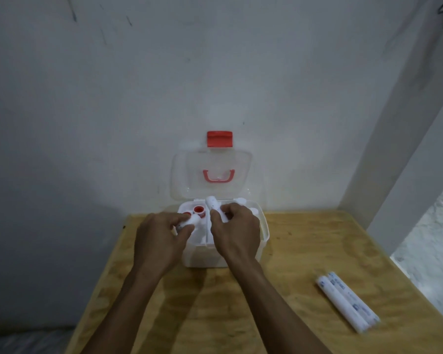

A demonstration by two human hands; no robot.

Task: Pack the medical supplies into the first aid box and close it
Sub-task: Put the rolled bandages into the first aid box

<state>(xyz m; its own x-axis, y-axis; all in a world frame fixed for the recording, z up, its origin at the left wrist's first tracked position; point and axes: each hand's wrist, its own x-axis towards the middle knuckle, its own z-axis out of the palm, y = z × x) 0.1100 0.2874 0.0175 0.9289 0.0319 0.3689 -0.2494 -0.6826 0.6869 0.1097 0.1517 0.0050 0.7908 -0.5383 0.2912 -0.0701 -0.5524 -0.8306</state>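
A white first aid box (262, 241) stands open at the back of the wooden table, its clear lid (179, 175) upright against the wall with a red handle (218, 176) and red latch (219, 139). Over the box's left side, my left hand (159, 238) grips a white bottle (192, 220). Over the middle, my right hand (237, 232) holds a white tube (212, 203) tilted up and back. A red-capped bottle (199, 210) stands inside the box. Two long white tubes (347, 301) lie side by side on the table at the right.
The wooden table (304, 241) ends at a left edge near my left forearm and a right edge beyond the tubes. A white wall rises right behind the box; a white pillar (394, 162) stands at the table's back right corner.
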